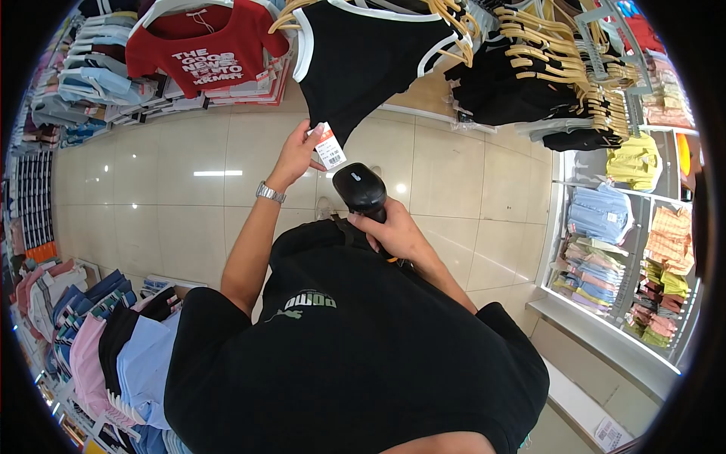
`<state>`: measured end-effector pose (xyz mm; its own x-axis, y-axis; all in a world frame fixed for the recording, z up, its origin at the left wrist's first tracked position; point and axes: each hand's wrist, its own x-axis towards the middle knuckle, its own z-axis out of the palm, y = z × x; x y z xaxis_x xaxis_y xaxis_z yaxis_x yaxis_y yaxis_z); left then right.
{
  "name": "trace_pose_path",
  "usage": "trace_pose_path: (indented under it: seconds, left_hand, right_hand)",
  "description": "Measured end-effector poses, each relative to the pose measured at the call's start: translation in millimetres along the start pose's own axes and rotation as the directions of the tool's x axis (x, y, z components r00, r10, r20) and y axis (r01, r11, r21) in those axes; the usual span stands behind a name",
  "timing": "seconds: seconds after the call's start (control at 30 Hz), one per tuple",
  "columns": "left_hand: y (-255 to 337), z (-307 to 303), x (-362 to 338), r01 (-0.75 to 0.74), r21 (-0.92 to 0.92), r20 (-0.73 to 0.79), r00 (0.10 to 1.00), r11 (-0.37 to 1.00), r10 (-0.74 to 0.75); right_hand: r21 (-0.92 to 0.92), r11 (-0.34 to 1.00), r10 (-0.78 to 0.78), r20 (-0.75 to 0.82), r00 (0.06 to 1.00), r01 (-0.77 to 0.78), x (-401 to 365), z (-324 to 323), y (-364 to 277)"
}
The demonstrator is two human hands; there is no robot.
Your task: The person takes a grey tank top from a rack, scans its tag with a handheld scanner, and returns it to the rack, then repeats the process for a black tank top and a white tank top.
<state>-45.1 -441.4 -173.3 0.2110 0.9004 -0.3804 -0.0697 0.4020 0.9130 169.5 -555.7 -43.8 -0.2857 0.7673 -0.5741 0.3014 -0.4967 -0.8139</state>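
A black tank top [367, 57] with white trim hangs from a wooden hanger at the top centre. My left hand [296, 155] pinches its white and orange price tag [330, 148] near the garment's lower edge, the printed side and barcode facing up. In my right hand [399, 231] is a black handheld barcode scanner [360, 188], gripped by its handle. The scanner's head is close to the tag's lower end, apart from it. The fingers round the handle are partly hidden.
Red T-shirt [204, 49] hangs upper left above stacked clothes. Black garments on wooden hangers [544, 57] fill the rack upper right. Lit shelves with folded shirts [597, 216] line the right side. Hung clothes [140, 356] stand lower left. Pale tiled floor [151, 212] lies between.
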Motion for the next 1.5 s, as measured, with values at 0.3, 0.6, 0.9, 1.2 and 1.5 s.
trace_pose_path:
  seconds: [0.3,0.6,0.9,1.2,1.5]
  left_hand:
    - [4,4,-3,-0.008,0.004,-0.005,1.000,1.000,0.009]
    - [3,4,-2,-0.010,0.006,-0.015,1.000,1.000,0.010]
    - [6,6,-1,-0.008,0.003,-0.026,1.000,1.000,0.008]
    - [-4,8,23,-0.008,0.081,-0.078,0.997,0.997,0.015]
    - [-24,-7,79,-0.118,0.322,-0.336,0.914,0.939,0.229]
  right_hand:
    - [-0.047,0.999,0.017,0.005,1.000,-0.017,0,-2,-2]
    - [-0.060,0.998,0.027,0.024,0.999,-0.026,-2,-3,-6]
    - [-0.001,1.000,0.011,0.014,1.000,-0.011,5,-7,0]
    - [0.032,0.999,-0.040,-0.015,0.999,0.040,24,-30,9]
    - [0.050,0.963,-0.252,-0.189,0.949,0.266,68,-85,7]
